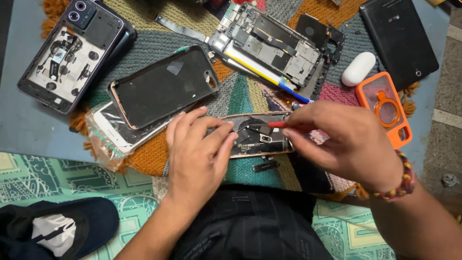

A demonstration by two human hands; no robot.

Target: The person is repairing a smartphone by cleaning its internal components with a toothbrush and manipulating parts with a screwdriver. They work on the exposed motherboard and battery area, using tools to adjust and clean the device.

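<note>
Desk carried a woven mat strewn with opened phones. Opened phone lay at the mat's near edge, back off, insides bare, parts unremoved. Left hand pressed it flat, fingers spread; right hand pinched a red screwdriver over it. Plastic bag held a white phone.

One head cam only, worn by the person, looking steeply down and fwd over the lap onto the low table w/ woven mat. Close range: both hands fill the centre; table's near edge crosses mid-frame.
</note>
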